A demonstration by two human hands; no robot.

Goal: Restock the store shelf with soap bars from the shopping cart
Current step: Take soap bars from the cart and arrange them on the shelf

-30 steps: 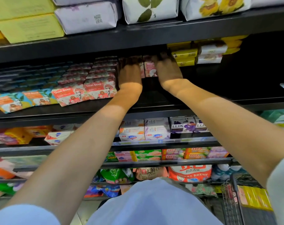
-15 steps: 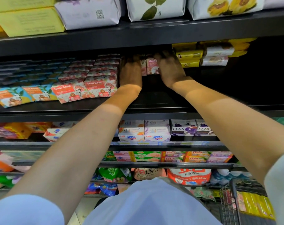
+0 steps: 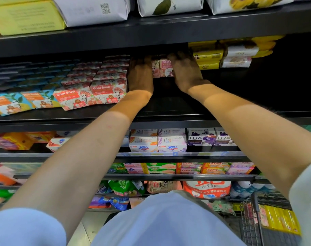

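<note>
Dark store shelf (image 3: 169, 110), second tier from the top. Left section holds flat rows of boxed soap: blue and orange boxes (image 3: 11, 103) at the far left, then red "Goat Soap" boxes (image 3: 107, 92) stacked several deep toward the back.

Beside the red stack, the left hand (image 3: 140, 75) reaches deep into the shelf, palm down, fingers extended into shadow. Whether they grip anything cannot be told.

Between the two hands stand pink soap bars (image 3: 162, 68), upright at the rear of the shelf, one marked "Goat". The left hand lies against their left side.

The right hand (image 3: 185, 70) covers their right side and top, fingers curled over the boxes. The fingertips are lost in shadow, so the firmness of the hold cannot be confirmed. The shelf floor in front of the pink bars is bare.

Right of the right hand: yellow soap packs (image 3: 208, 59) stacked, with white packs (image 3: 238, 57) beyond them.

Tier above: large wrapped packs, one yellow (image 3: 27, 16), others white.

Tier below: white boxes (image 3: 158, 141) and purple LUX boxes (image 3: 201, 138) facing front. Lower tiers hold mixed coloured packs and bags.

Shopping cart (image 3: 254, 219) at bottom right, holding flat yellow packs (image 3: 279, 221). Both forearms cross the view of the lower tiers.
</note>
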